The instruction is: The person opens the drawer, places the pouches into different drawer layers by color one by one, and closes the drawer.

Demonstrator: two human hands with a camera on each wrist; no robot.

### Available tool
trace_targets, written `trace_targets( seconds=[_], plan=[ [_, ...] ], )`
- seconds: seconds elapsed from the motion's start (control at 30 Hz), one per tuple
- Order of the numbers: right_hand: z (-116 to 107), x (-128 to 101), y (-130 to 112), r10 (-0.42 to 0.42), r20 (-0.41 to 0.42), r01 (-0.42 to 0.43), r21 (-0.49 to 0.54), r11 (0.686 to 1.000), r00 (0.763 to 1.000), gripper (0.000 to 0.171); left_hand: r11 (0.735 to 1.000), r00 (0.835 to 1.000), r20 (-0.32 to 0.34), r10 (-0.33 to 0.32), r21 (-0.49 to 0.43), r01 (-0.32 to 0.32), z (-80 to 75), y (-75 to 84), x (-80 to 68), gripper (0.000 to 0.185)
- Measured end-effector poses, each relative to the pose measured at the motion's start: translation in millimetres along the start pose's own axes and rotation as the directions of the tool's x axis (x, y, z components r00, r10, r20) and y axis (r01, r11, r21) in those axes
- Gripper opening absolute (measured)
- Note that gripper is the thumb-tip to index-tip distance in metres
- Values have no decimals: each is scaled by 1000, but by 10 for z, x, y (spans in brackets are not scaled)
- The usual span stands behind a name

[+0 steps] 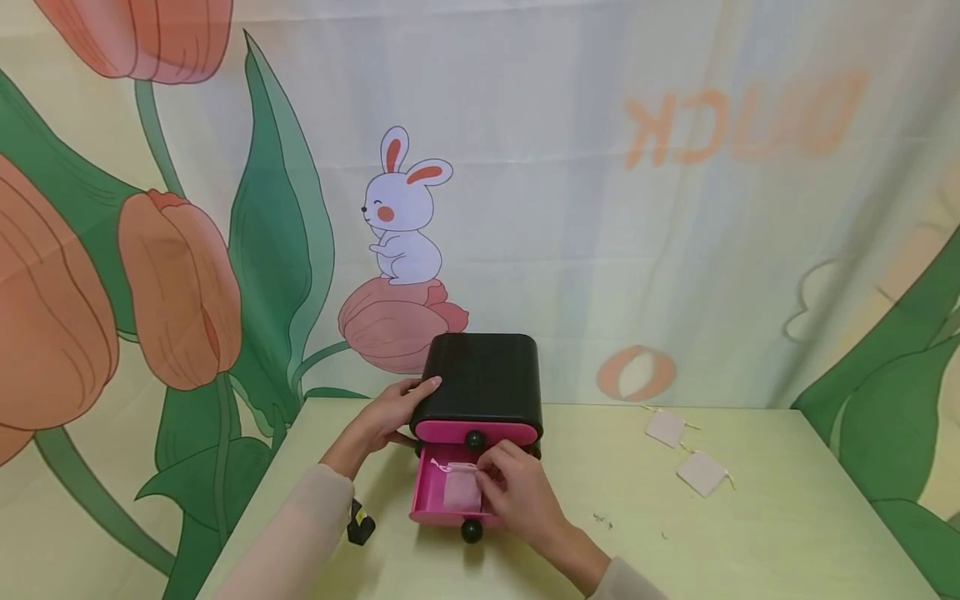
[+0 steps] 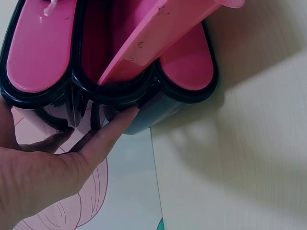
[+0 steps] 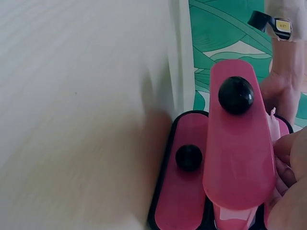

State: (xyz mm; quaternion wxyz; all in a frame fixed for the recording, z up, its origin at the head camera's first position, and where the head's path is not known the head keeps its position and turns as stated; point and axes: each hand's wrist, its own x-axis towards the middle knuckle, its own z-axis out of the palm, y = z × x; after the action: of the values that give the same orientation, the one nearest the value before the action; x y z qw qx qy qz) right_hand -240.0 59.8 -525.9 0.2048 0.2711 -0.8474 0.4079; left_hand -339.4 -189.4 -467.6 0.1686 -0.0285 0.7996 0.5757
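Note:
A black drawer box (image 1: 483, 375) with pink fronts and round black knobs stands on the table against the backdrop. My left hand (image 1: 390, 412) grips its left side, thumb on the top edge. Its middle drawer (image 1: 429, 492) is pulled out, while the top drawer front (image 1: 442, 432) is flush with the case. Inside the pulled-out drawer lies a small pale drawstring pouch (image 1: 461, 490). My right hand (image 1: 521, 492) reaches over the drawer's right wall and pinches the pouch near its gathered top; the drawer front hides part of these fingers in the right wrist view.
Two more pale pouches (image 1: 666, 427) (image 1: 702, 473) with yellowish strings lie at the right on the table. Small dark bits (image 1: 602, 521) are scattered right of the drawer. A black device (image 1: 361, 525) with a yellow label is strapped to the left wrist. The printed curtain (image 1: 570, 250) hangs behind.

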Motion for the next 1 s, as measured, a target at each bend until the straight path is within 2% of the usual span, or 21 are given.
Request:
trace_targets(
  seconds=[0.23, 0.47, 0.63, 0.77, 0.83, 0.9, 1.0],
  plan=[
    [26, -37, -21, 21, 2, -21, -26, 999, 1000, 17, 1000, 1000, 9, 1, -6, -1, 4, -11, 5, 99],
    [12, -19, -11, 45, 3, -45, -9, 999, 999, 17, 1000, 1000, 15, 4, -5, -4, 8, -4, 13, 99],
    [1, -7, -14, 44, -1, -44, 43, 998, 999, 16, 1000, 1000, 10, 1, -10, -1, -4, 1, -1, 99],
    [-50, -26, -104, 60, 17, -62, 126, 990, 998, 14, 1000, 1000, 2, 3, -8, -2, -18, 8, -6, 98],
    [-98, -65, -188, 89, 55, -97, 193, 976, 995, 11, 1000, 1000, 5, 4, -4, -4, -16, 14, -7, 98],
    [-144, -125, -278, 124, 118, -152, 274, 950, 985, 7, 1000, 1000, 6, 3, -2, -3, -11, 16, -6, 98],
    [-192, -249, -384, 183, 254, -273, 383, 883, 950, 4, 1000, 1000, 10, 5, -3, -5, 0, 15, -4, 98]
  ],
)
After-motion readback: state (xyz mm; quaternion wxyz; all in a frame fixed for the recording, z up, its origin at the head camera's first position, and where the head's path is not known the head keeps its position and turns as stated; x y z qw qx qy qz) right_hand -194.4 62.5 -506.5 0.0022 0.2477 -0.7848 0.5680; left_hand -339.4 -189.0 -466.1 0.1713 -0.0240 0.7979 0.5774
